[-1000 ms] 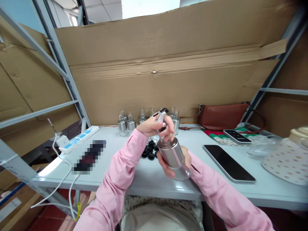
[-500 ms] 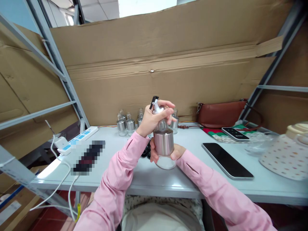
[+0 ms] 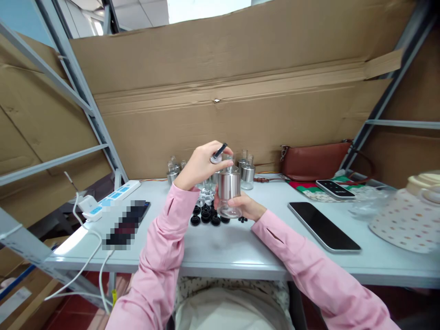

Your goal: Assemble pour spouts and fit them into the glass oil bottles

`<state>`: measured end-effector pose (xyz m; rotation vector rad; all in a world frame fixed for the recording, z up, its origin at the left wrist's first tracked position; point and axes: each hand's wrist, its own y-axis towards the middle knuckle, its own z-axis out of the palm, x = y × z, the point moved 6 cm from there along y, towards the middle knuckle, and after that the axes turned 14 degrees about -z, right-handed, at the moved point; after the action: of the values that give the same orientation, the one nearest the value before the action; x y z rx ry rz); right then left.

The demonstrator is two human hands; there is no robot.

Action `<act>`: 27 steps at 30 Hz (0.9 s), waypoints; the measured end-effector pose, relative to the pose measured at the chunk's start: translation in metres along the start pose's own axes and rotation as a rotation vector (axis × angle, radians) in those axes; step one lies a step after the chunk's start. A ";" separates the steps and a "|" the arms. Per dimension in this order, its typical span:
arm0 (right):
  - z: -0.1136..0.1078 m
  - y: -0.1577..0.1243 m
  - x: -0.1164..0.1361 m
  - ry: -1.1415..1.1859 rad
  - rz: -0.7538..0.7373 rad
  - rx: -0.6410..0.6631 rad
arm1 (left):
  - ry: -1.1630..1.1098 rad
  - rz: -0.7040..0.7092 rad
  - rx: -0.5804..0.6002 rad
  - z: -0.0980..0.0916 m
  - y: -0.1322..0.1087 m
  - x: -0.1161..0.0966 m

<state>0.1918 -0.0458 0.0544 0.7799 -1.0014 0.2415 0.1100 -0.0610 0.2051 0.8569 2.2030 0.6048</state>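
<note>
My right hand [image 3: 245, 205] wraps the lower part of a glass bottle [image 3: 229, 188] with a brushed steel sleeve, holding it upright above the table. My left hand [image 3: 206, 160] is closed at the bottle's neck, its thumb and fingers around the top. Within that hand is a white cap with a black lever [image 3: 220, 150], just left of the neck. The fingers partly hide where cap and neck meet, so I cannot tell whether they touch. Below lie several black round caps [image 3: 205, 214] and white plastic parts [image 3: 206, 196].
More steel-sleeved bottles [image 3: 248, 173] stand at the back against the cardboard [image 3: 240, 110]. On the right are a black-screened phone [image 3: 323, 227], a brown bag [image 3: 314, 164] and a dotted pot-shaped thing [image 3: 405, 220]. A power strip [image 3: 113, 199] lies left.
The bottle has moved up and away from me in my right hand. My left hand has shifted slightly left and turned, tilting the cap's lever rightward. The black caps are now uncovered.
</note>
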 end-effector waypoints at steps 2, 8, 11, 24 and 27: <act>0.002 0.000 0.001 -0.052 -0.002 0.039 | 0.067 0.007 0.063 0.003 -0.001 -0.001; 0.008 0.001 -0.001 -0.100 -0.013 0.025 | 0.099 -0.079 0.116 -0.001 -0.003 0.010; 0.007 0.002 -0.002 -0.078 0.004 -0.053 | 0.010 -0.073 0.158 -0.002 -0.003 0.013; -0.040 0.008 0.016 -0.049 -0.183 -0.530 | -0.118 -0.350 -0.386 -0.103 -0.026 0.092; -0.047 0.007 0.015 -0.070 -0.172 -0.560 | -0.104 -0.449 -0.353 -0.100 -0.025 0.121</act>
<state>0.2275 -0.0108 0.0565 0.3592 -0.9957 -0.2129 -0.0402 -0.0073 0.2032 0.1962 2.0174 0.6765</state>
